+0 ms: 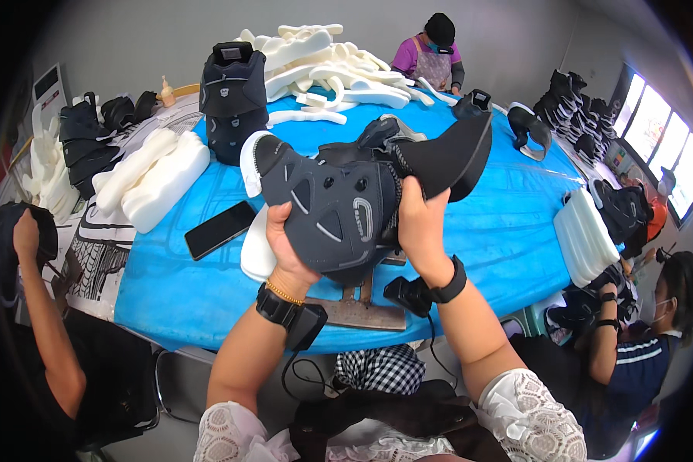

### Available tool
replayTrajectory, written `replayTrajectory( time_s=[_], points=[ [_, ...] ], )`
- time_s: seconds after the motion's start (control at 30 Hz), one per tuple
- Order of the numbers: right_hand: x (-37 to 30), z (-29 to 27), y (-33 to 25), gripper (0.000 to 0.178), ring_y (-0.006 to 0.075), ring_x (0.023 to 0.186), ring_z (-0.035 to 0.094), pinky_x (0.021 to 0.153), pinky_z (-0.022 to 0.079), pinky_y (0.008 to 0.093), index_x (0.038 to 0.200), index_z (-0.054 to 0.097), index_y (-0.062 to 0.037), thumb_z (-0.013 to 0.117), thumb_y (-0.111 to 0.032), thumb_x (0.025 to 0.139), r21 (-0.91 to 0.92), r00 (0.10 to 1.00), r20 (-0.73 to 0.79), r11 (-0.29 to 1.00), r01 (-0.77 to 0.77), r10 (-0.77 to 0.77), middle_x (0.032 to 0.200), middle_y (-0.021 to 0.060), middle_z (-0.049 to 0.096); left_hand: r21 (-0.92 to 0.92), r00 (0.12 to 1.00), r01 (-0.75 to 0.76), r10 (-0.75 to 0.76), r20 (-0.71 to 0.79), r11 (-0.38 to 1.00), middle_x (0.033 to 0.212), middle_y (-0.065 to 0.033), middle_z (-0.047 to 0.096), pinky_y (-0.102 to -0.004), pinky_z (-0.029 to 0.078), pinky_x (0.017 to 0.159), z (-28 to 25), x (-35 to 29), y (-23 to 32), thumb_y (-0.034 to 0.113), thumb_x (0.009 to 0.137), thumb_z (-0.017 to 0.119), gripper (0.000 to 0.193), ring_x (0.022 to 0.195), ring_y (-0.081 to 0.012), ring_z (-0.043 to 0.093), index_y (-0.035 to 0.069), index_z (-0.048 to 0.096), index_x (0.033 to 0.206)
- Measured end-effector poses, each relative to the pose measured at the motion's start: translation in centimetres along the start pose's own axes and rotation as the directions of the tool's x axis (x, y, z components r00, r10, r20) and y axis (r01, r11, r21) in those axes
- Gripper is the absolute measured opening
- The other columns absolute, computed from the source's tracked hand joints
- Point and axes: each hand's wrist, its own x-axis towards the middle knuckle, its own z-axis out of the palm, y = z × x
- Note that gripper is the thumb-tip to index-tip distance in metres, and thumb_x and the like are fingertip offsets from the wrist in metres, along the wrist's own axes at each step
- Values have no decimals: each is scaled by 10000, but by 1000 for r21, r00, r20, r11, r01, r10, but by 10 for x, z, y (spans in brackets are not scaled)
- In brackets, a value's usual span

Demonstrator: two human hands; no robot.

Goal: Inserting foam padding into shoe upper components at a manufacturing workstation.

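Boot [339, 208] — a dark grey padded one with an open upper — is held up in the air above the blue desk [508, 231], between both hands. Left hand [285, 242] is closed on the toe end, where a white foam liner [256, 250] shows behind it; right hand [420, 223] is closed on the flap at the ankle opening. It looks light and soft in the fabric parts, stiffer at the moulded shell, so the firm edges seem the best places to hold. A black phone [219, 229] lies on the desk just left of it, and more white foam pieces [339, 65] are piled further back.
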Motion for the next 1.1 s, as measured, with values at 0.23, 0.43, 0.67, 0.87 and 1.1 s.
replayTrajectory(
  time_s=[0.23, 0.43, 0.67, 0.87, 1.1],
  points=[
    [-1, 1, 6, 91, 168, 613, 522, 608, 427, 321, 800, 589, 50, 523, -13, 801, 46, 999, 6, 998, 41, -41, 691, 65, 580, 3, 1000, -11, 11, -10, 1000, 1296, -210, 532, -501, 472, 959, -1, 1, 1, 351, 767, 543, 671, 1136, -372, 564, 20, 441, 1343],
    [14, -15, 19, 123, 126, 733, 539, 702, 442, 281, 882, 599, 45, 573, -44, 802, 181, 989, 58, 973, -146, 138, 813, 40, 608, 130, 996, -82, 86, -23, 988, 1232, -199, 566, -466, 495, 940, 14, 1, -5, 250, 670, 523, 668, 1095, -357, 585, -11, 465, 1282],
    [15, -31, 4, 146, 109, 752, 539, 714, 441, 266, 929, 605, 32, 577, -44, 807, 209, 972, 142, 954, -215, 188, 847, 17, 611, 267, 996, -71, 52, 78, 961, 1191, -215, 588, -433, 516, 915, 7, 4, 3, 241, 673, 505, 659, 1047, -343, 614, -50, 471, 1264],
    [2, -33, 7, 117, 112, 730, 506, 679, 424, 275, 889, 594, 35, 565, -31, 797, 166, 979, 154, 973, -162, 136, 811, 10, 580, 252, 998, -57, 48, 40, 966, 1194, -209, 590, -423, 519, 912, 15, 5, 3, 263, 702, 513, 649, 1050, -331, 617, -42, 469, 1274],
    [-16, -19, 0, 102, 138, 760, 496, 710, 418, 295, 877, 582, 27, 536, -17, 797, 86, 993, 117, 996, -29, 18, 820, 22, 559, 158, 1000, -6, 8, -17, 987, 1220, -196, 587, -437, 503, 932, 6, 3, 5, 297, 730, 516, 628, 1082, -331, 601, -5, 483, 1280]
  ],
)
